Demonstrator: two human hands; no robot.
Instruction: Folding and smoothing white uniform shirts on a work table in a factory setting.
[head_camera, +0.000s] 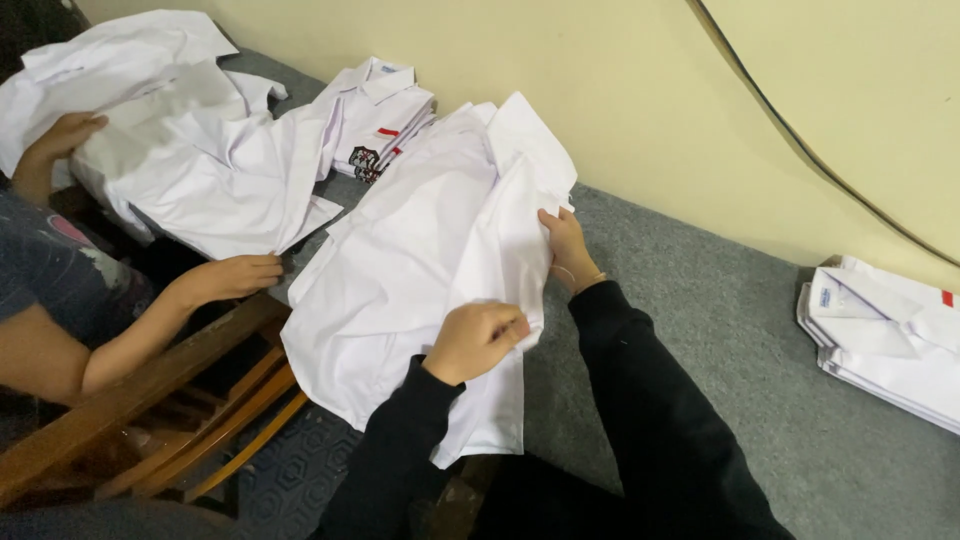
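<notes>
A plain white shirt (410, 270) lies spread and rumpled on the grey felt-covered worktop (720, 330), its length running from the near edge toward the cream wall. Its right side is folded inward over the body, forming a long crease. The fabric looks thin and creased; what may be a collar bunches at the far end.

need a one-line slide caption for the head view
Left hand and right hand grip a white shirt on a grey table; a co-worker's hand handles another shirt alongside.
</notes>
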